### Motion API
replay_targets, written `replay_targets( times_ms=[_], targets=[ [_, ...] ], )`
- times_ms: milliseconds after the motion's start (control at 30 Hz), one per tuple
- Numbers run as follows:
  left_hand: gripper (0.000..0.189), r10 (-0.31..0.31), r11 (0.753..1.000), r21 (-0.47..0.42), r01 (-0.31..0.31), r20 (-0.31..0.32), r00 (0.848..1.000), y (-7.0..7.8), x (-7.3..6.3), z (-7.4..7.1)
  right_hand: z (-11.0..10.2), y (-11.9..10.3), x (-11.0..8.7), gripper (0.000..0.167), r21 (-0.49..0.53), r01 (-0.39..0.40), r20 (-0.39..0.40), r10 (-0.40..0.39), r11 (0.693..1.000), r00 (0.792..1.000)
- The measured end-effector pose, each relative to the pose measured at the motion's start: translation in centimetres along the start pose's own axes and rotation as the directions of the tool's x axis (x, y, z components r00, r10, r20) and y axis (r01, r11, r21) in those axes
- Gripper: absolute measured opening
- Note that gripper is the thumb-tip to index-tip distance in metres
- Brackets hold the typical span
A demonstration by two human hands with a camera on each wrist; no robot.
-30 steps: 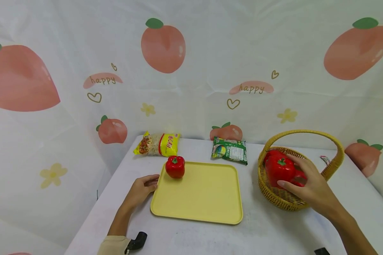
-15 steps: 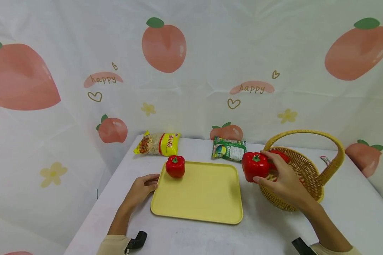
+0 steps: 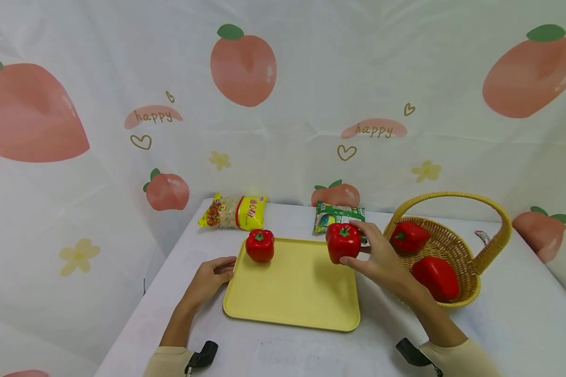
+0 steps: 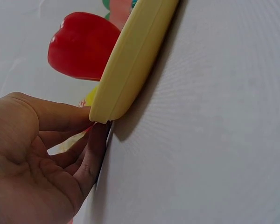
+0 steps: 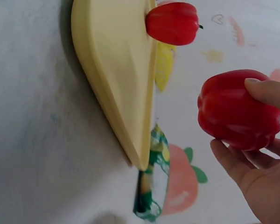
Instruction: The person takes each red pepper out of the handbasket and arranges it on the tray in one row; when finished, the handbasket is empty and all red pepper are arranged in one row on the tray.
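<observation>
My right hand (image 3: 384, 259) grips a red bell pepper (image 3: 342, 243) with thumb and fingers, above the right side of a yellow tray (image 3: 290, 293). In the right wrist view, that held pepper (image 5: 238, 107) is apart from the tray (image 5: 114, 56). Another red bell pepper (image 3: 260, 246) stands upright at the tray's far left corner. On the tray's left edge, my left hand (image 3: 206, 283) pinches the rim, as the left wrist view shows its fingers (image 4: 94, 156) against it. A wicker basket (image 3: 448, 243) to the right holds two red peppers (image 3: 409, 236).
Behind the tray lie a yellow pasta bag (image 3: 236, 212) at the left and a green packet (image 3: 330, 212), partly hidden by the held pepper. The basket's tall handle (image 3: 448, 194) arches upward. A printed cloth (image 3: 283, 131) hangs behind the white table (image 3: 283, 351).
My right hand has lifted the bell pepper from the basket and carried it left over the tray, uncovering the basket's two other peppers. My left hand stays at the tray's edge.
</observation>
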State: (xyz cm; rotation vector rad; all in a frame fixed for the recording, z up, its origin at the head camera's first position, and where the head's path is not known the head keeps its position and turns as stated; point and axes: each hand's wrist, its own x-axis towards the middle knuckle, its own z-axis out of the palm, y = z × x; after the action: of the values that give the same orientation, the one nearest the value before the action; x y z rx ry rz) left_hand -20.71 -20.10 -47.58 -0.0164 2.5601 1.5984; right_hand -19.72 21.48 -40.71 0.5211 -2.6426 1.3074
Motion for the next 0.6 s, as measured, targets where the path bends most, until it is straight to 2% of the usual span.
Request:
replay_targets(
  times_ms=[267,600],
  targets=[
    [0.041,0.005,1.000,-0.017,-0.005,0.006,1.000,0.0,0.0,0.1,2.4,0.0,2.1,0.090,0.128,-0.045,0.053,0.038,0.991,0.998],
    [0.042,-0.006,1.000,-0.003,0.006,-0.004,1.000,-0.1,0.1,0.2,5.1,-0.4,4.7,0.092,0.138,-0.039,0.088,0.027,0.990,0.996]
  ],
)
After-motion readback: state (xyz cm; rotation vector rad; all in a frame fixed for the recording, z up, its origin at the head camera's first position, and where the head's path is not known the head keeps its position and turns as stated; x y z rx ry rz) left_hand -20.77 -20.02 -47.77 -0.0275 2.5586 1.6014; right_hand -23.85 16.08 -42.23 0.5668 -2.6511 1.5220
